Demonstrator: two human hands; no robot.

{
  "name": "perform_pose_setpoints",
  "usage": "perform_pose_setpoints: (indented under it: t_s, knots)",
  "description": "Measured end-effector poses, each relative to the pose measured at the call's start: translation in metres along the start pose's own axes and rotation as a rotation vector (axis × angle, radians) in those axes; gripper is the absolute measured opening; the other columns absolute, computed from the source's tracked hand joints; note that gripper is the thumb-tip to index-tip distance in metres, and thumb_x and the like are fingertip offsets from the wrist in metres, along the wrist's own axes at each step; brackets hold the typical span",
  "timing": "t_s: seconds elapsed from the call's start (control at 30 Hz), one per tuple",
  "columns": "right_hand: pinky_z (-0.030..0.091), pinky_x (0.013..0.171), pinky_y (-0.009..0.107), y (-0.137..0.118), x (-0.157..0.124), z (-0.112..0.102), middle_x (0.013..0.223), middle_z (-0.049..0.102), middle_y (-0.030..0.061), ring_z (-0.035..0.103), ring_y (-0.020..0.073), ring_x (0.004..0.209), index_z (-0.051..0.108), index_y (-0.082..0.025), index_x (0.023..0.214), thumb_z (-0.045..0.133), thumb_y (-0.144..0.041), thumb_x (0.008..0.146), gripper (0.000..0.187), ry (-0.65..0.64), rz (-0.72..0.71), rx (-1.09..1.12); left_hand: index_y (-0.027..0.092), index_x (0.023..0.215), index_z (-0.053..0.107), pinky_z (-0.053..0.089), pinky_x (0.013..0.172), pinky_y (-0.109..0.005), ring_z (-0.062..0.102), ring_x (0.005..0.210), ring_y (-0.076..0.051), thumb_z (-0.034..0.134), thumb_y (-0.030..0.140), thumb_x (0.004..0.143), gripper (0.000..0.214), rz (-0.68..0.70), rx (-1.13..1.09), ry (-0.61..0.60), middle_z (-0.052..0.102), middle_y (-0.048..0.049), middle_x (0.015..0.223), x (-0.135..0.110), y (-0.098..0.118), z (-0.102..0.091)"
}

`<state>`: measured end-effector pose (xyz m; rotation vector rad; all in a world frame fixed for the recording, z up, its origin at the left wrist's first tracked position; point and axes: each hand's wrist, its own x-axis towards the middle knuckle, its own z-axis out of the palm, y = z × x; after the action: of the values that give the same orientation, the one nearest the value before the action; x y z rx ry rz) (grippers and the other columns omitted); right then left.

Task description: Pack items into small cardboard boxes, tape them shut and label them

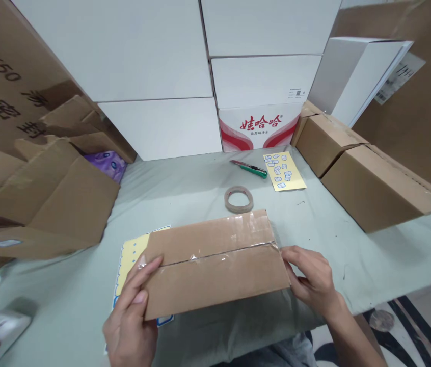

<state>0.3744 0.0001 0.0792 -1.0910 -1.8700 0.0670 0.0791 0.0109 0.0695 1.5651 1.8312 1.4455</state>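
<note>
A flat brown cardboard box [215, 278] lies near the table's front edge, its middle seam covered by clear tape. My left hand [133, 313] grips the box's left end, with fingers over the top and the thumb on the near side. At the opposite end my right hand [311, 275] is closed, its fingertips pressed to the short side beside the tape's end. Its underlying fingers are partly hidden. Under the box's left end lies a yellow sheet with a blue scalloped border [133, 255]. A roll of tape [239, 199] rests just behind the box.
Farther back are a green utility knife [251, 168] and a yellow sticker sheet [285, 171]. Closed cardboard boxes [376, 188] stand at right. An open cardboard box [66, 199] and a purple packet [107, 164] sit at left. White boxes [162, 127] wall the back.
</note>
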Motion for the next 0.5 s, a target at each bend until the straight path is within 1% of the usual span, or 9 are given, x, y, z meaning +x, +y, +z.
perform_pose_setpoints:
  t_s: [0.07, 0.1, 0.13, 0.2, 0.27, 0.33, 0.4, 0.43, 0.5]
  knots:
    - [0.052, 0.057, 0.023, 0.001, -0.003, 0.000, 0.070, 0.070, 0.0016, 0.067, 0.0136, 0.062, 0.060, -0.021, 0.085, 0.051, -0.011, 0.085, 0.014, 0.025, 0.080, 0.005, 0.020, 0.105, 0.072, 0.026, 0.120, -0.052, 0.052, 0.129, -0.030, 0.045, 0.035, 0.092, 0.033, 0.025, 0.029, -0.007, 0.069, -0.0060, 0.120, -0.001, 0.000, -0.001]
    - [0.053, 0.057, 0.024, 0.006, -0.003, -0.002, 0.067, 0.068, 0.0011, 0.067, 0.0142, 0.061, 0.058, -0.022, 0.079, 0.050, -0.016, 0.087, 0.012, 0.044, 0.142, -0.007, 0.021, 0.105, 0.072, 0.026, 0.120, -0.052, 0.053, 0.129, -0.030, 0.044, 0.035, 0.093, 0.033, 0.044, 0.036, -0.006, 0.069, -0.0055, 0.119, -0.001, -0.001, -0.001]
    - [0.053, 0.057, 0.026, 0.014, -0.002, -0.005, 0.063, 0.067, 0.0011, 0.066, 0.0149, 0.060, 0.055, -0.022, 0.074, 0.048, -0.021, 0.088, 0.016, 0.064, 0.216, -0.035, 0.022, 0.105, 0.072, 0.026, 0.120, -0.052, 0.053, 0.128, -0.030, 0.044, 0.035, 0.093, 0.033, 0.065, 0.037, -0.013, 0.070, -0.0049, 0.118, -0.002, -0.001, -0.001]
    - [0.053, 0.058, 0.029, 0.043, 0.009, -0.013, 0.061, 0.064, 0.0026, 0.065, 0.0169, 0.060, 0.051, -0.022, 0.068, 0.044, -0.027, 0.089, 0.022, 0.096, 0.374, -0.146, 0.023, 0.106, 0.072, 0.028, 0.119, -0.050, 0.054, 0.128, -0.029, 0.044, 0.035, 0.093, 0.032, 0.092, 0.016, -0.035, 0.070, -0.0034, 0.118, -0.004, 0.000, -0.001]
    - [0.052, 0.062, 0.032, 0.084, 0.031, -0.019, 0.067, 0.064, 0.0052, 0.064, 0.0190, 0.064, 0.053, -0.019, 0.070, 0.047, -0.024, 0.088, 0.019, 0.116, 0.529, -0.313, 0.025, 0.110, 0.071, 0.032, 0.118, -0.048, 0.050, 0.132, -0.028, 0.045, 0.036, 0.094, 0.032, 0.096, -0.013, -0.076, 0.068, -0.0018, 0.125, -0.007, 0.000, 0.001]
    - [0.052, 0.074, 0.038, 0.128, 0.058, -0.020, 0.076, 0.066, 0.0080, 0.066, 0.0233, 0.078, 0.059, -0.015, 0.076, 0.053, -0.022, 0.086, 0.013, 0.065, 0.653, -0.473, 0.028, 0.115, 0.069, 0.033, 0.117, -0.046, 0.045, 0.137, -0.027, 0.045, 0.036, 0.094, 0.033, 0.093, -0.028, -0.114, 0.061, -0.0002, 0.136, -0.009, 0.002, 0.002]
    - [0.052, 0.081, 0.040, 0.164, 0.083, -0.013, 0.091, 0.067, 0.0088, 0.065, 0.0226, 0.089, 0.064, -0.012, 0.090, 0.060, -0.026, 0.090, 0.015, -0.059, 0.722, -0.562, 0.029, 0.119, 0.067, 0.031, 0.118, -0.047, 0.041, 0.140, -0.027, 0.044, 0.035, 0.096, 0.034, 0.089, -0.022, -0.134, 0.055, 0.0008, 0.143, -0.012, 0.005, 0.003]
    - [0.053, 0.084, 0.041, 0.176, 0.092, -0.008, 0.100, 0.066, 0.0089, 0.064, 0.0214, 0.094, 0.064, -0.011, 0.100, 0.061, -0.030, 0.091, 0.021, -0.125, 0.732, -0.584, 0.030, 0.120, 0.066, 0.030, 0.119, -0.047, 0.040, 0.141, -0.026, 0.043, 0.035, 0.096, 0.034, 0.084, -0.023, -0.135, 0.053, 0.0011, 0.145, -0.014, 0.006, 0.003]
    - [0.054, 0.086, 0.040, 0.189, 0.101, 0.001, 0.115, 0.063, 0.0095, 0.063, 0.0197, 0.099, 0.061, -0.013, 0.115, 0.061, -0.036, 0.093, 0.032, -0.245, 0.698, -0.590, 0.031, 0.122, 0.065, 0.031, 0.118, -0.047, 0.037, 0.143, -0.026, 0.041, 0.034, 0.097, 0.035, 0.070, -0.041, -0.135, 0.050, 0.0012, 0.147, -0.017, 0.010, 0.003]
